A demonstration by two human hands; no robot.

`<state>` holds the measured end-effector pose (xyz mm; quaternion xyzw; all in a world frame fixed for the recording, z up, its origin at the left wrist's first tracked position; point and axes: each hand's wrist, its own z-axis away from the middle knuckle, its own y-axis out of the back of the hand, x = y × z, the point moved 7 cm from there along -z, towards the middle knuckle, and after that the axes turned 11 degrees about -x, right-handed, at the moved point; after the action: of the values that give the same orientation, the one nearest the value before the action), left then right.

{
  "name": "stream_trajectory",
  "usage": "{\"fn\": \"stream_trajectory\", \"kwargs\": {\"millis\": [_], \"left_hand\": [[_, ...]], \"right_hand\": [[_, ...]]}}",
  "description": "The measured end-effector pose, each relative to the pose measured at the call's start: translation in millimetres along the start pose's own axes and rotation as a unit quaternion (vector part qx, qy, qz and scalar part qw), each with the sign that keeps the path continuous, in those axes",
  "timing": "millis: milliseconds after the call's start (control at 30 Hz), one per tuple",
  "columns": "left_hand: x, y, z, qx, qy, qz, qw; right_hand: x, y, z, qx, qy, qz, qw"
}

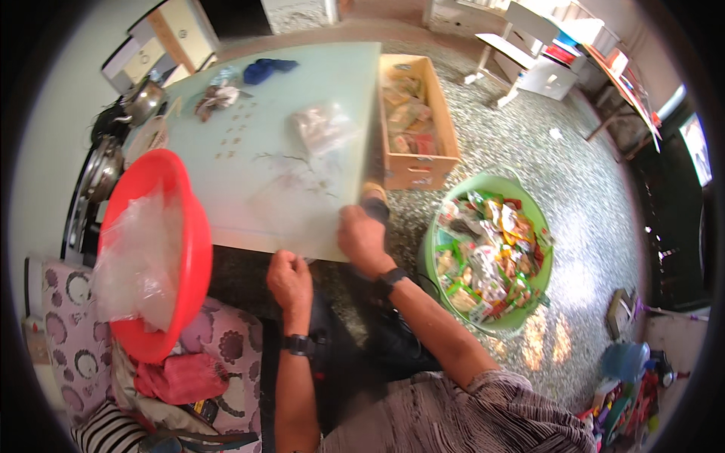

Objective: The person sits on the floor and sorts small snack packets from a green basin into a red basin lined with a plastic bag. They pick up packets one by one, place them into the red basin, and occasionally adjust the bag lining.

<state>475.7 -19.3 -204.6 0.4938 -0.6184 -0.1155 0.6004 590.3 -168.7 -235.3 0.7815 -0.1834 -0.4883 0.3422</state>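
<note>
My left hand [289, 281] is at the near edge of the glass-topped table [238, 209], its fingers curled. My right hand [365, 238], also curled and slightly blurred, is at the table's near right corner. A faint see-through blur lies over the table just beyond both hands; I cannot tell whether either hand grips clear plastic. Farther up the tabletop sits a clear plastic bag [324, 129] with pale contents. Several small pieces [231, 139] lie in rows left of it. Each wrist wears a dark band.
Left stands a red plastic basin [195, 238] holding clear plastic bags [144, 255], above a patterned sofa [238, 334]. On the right are a wooden box [422, 172] of packets and a green tub [433, 294] full of colourful wrapped packets. A blue cloth [263, 71] lies on the far tabletop.
</note>
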Motion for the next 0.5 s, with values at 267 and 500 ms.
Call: {"fn": "stream_trajectory", "kwargs": {"millis": [267,500], "left_hand": [[-3.8,0.9,-0.6,0.035,-0.008,0.034,0.999],[-4.4,-0.9,-0.5,0.039,-0.021,0.057,0.997]], "right_hand": [[-11.6,23.2,2.2,-0.091,-0.002,-0.041,0.995],[18.0,75.8,2.0,-0.050,-0.051,-0.129,0.989]]}}
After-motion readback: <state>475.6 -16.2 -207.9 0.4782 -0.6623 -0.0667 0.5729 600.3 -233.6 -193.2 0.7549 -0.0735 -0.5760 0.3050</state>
